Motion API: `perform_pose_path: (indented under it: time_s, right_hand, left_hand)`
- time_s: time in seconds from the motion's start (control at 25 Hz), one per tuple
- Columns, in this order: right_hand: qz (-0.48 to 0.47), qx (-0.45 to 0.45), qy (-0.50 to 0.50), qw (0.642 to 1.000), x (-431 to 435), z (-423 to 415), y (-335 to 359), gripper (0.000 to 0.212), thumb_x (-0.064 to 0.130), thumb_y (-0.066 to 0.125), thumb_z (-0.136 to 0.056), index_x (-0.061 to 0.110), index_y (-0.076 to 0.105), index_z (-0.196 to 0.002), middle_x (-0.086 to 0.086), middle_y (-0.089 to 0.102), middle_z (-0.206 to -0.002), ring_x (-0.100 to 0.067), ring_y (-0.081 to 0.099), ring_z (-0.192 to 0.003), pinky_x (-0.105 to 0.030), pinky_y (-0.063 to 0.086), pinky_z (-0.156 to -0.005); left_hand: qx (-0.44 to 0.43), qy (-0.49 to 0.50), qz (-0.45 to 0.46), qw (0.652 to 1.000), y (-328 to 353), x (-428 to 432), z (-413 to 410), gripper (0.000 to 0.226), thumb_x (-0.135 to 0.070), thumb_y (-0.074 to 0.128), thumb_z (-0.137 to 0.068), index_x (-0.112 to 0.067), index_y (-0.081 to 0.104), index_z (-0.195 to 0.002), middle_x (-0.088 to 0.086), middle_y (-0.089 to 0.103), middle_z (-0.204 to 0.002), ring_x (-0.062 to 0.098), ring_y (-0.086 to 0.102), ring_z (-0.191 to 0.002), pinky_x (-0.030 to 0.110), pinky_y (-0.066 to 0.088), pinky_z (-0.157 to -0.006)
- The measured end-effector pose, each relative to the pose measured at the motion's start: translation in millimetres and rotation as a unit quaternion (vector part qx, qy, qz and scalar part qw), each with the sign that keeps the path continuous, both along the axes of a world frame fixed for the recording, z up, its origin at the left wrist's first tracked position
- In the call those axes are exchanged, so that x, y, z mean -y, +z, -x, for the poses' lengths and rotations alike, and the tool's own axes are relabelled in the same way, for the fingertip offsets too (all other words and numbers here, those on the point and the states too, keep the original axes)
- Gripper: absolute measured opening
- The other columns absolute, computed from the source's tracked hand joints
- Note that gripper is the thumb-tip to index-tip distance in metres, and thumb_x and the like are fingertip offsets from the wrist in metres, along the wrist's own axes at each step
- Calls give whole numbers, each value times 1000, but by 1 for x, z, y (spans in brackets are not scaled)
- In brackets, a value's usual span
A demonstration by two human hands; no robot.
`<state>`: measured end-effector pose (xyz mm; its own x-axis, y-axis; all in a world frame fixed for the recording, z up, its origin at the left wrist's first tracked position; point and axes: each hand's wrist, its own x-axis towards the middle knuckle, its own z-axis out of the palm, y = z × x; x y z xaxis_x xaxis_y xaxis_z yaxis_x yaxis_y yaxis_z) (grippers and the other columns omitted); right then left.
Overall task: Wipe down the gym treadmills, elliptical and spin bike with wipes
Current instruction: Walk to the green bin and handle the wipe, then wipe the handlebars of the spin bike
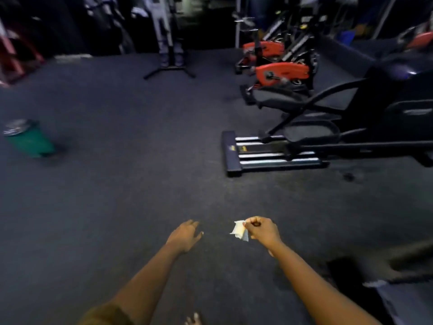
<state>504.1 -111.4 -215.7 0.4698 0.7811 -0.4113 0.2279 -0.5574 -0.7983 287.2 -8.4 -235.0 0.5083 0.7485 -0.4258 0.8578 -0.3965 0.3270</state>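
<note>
My right hand (262,229) pinches a small crumpled white wipe (240,229) above the dark floor, low in the middle of the view. To its left my left hand (185,234) hangs with relaxed fingers and holds nothing. A black elliptical (328,137) with silver rails stands at the right, well ahead of both hands. Behind it are two red and black spin bikes (281,72) (263,49). The whole view is motion-blurred.
A green bin (28,139) with a dark lid stands on the floor at the left. A grey upright stand (169,43) on a black base is at the back centre. Part of another dark machine (398,277) fills the lower right corner. Dark rubber floor (128,172) spreads between them.
</note>
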Motion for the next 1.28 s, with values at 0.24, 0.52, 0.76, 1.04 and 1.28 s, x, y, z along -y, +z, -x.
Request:
perform_pose_path:
  time_s: [0.24,0.52,0.76,1.04,1.28]
  right_hand:
    - [-6,-18,113,993,-173,130,15,16,18,66,-86,7,70,-97,-6,66,-89,-18,61,-88,-38,52,-86]
    - [-28,42,197,979,-346,166,-3,16,17,66,-86,5,70,-95,0,62,-82,-8,54,-71,-8,42,-60]
    - [-22,70,190,979,-533,131,-7,13,21,66,-86,10,70,-91,1,64,-86,-8,55,-77,-3,36,-52]
    - [-36,84,155,984,-754,79,11,7,19,66,-86,13,69,-86,2,65,-84,-9,57,-76,-6,39,-56]
    - [-18,87,94,992,-958,13,9,13,21,67,-85,9,70,-90,-7,68,-90,-14,59,-80,-27,49,-76]
  left_hand:
    - [-24,130,29,991,6,-101,150,53,-33,37,-102,-12,26,-148,10,25,-154,25,26,-141,33,24,-112]
    - [27,188,25,981,-3,-261,176,50,-32,39,-102,-16,29,-147,9,28,-153,26,27,-140,36,27,-111]
    - [25,164,33,986,9,-461,143,49,-33,40,-101,-19,30,-147,9,30,-152,25,27,-140,35,27,-111]
    - [47,127,-1,991,31,-704,96,47,-34,38,-101,-18,31,-146,10,27,-153,25,25,-141,38,27,-113]
    - [42,67,-12,997,18,-945,34,47,-34,39,-101,-17,34,-144,10,31,-151,25,28,-139,36,29,-111]
